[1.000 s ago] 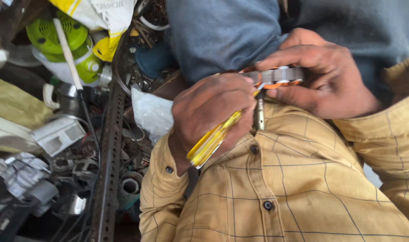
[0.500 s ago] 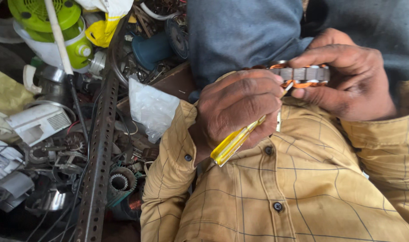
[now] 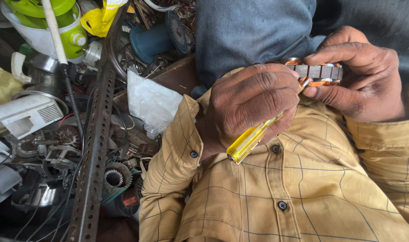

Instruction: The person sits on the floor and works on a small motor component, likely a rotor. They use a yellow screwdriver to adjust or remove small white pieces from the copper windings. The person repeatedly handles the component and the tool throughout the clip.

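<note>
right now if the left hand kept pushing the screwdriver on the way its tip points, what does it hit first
Most likely the motor stator pinched in the right hand. The left hand aims the yellow-handled screwdriver up-right; its tip looks to be already at the copper windings.

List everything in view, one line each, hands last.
screwdriver: 1, yellow see-through handle, in left hand
motor stator: 1, grey with copper windings, in right hand
plastic bag: 1, clear, beside left sleeve
perforated metal bar: 1, dark, running up the left
green and white appliance: 1, top left
blue motor part: 1, top centre
small stator ring: 1, metal, lower left
left hand: 1, centre
right hand: 1, right
</note>
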